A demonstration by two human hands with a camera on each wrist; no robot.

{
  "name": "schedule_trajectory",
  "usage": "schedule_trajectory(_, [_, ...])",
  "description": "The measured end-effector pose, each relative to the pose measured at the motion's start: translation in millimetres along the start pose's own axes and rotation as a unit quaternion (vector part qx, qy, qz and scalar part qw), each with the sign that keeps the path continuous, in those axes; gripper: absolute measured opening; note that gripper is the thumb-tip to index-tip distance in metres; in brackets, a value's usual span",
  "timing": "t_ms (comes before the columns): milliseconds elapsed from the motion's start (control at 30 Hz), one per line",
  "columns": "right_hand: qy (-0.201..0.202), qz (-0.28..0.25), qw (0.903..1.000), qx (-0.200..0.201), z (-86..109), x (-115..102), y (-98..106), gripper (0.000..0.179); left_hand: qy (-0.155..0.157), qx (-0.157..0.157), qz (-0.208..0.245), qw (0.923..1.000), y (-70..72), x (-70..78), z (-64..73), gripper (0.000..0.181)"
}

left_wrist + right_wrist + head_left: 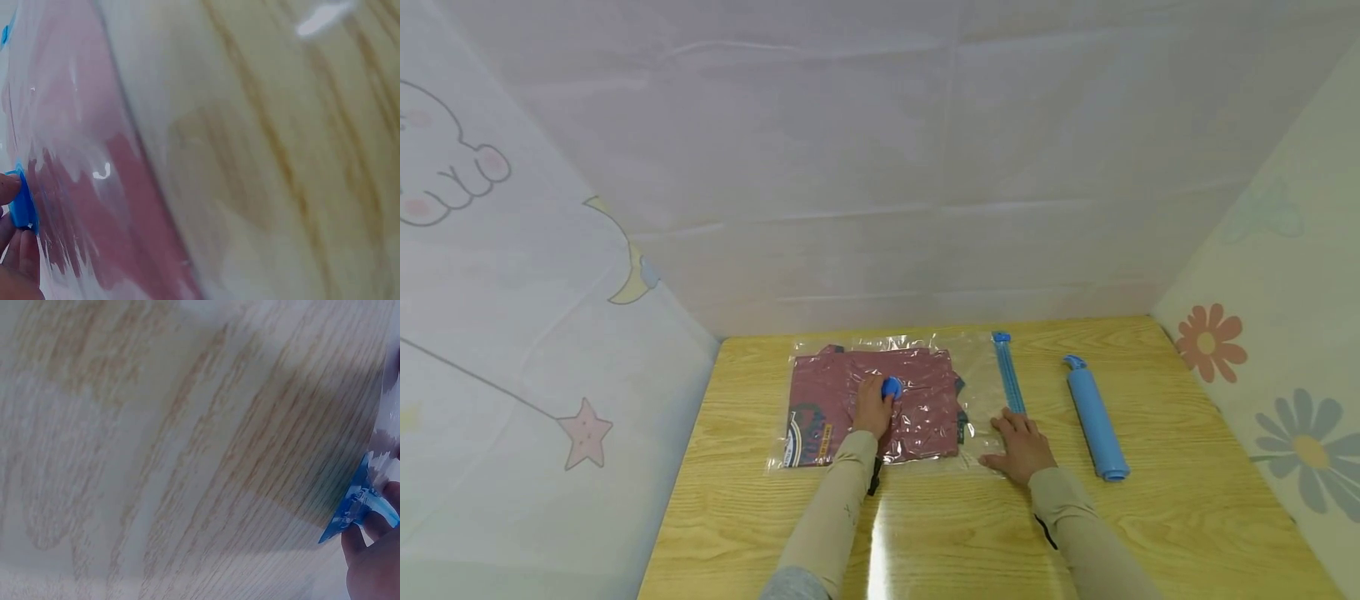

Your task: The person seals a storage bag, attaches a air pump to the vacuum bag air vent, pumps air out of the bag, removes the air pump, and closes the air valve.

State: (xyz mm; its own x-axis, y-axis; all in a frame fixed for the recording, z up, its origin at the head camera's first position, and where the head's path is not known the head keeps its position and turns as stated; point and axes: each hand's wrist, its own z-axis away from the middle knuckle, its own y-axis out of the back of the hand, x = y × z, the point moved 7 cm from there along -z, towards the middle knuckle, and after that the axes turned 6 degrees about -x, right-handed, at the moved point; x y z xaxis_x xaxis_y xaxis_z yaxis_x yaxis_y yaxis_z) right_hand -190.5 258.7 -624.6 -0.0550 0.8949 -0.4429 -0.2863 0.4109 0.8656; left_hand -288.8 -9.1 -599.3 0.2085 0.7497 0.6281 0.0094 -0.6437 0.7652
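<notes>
A clear vacuum storage bag lies flat on the table with folded maroon clothing inside. Near its middle is a round blue valve cap, which my left hand pinches between thumb and fingers. The left wrist view shows the same blue cap held at the image's left edge. My right hand rests spread at the near right corner of the bag. Its fingertips touch the near end of the blue zip strip, and the right wrist view shows them on that blue end.
A blue hand pump lies to the right of the bag, its handle pointing away. The wood-grain table is bounded by a pale cloth wall at the back and printed cloth walls on both sides.
</notes>
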Motion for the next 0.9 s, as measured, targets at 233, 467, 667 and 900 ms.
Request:
schedule_trajectory(233, [0.0, -0.002, 1.0, 0.001, 0.0, 0, 0, 0.076, 0.034, -0.003, 0.016, 0.9993, -0.2, -4.2, 2.0, 0.042])
schedule_trajectory(467, [0.003, 0.001, 1.0, 0.001, 0.2, 0, -1, 0.076, 0.135, 0.03, 0.014, 0.9903, 2.1, -14.1, 6.6, 0.049])
schedule_trajectory(667, [0.005, -0.002, 1.0, 0.0, 0.1, -2, 0, 0.074, 0.155, 0.037, -0.007, 0.9872, -3.2, -18.1, 7.1, 0.046])
schedule_trajectory(900, [0.001, 0.0, 1.0, -0.004, 1.6, -3, 2, 0.073, 0.145, 0.02, 0.0, 0.9893, -9.0, -19.0, 6.1, 0.045])
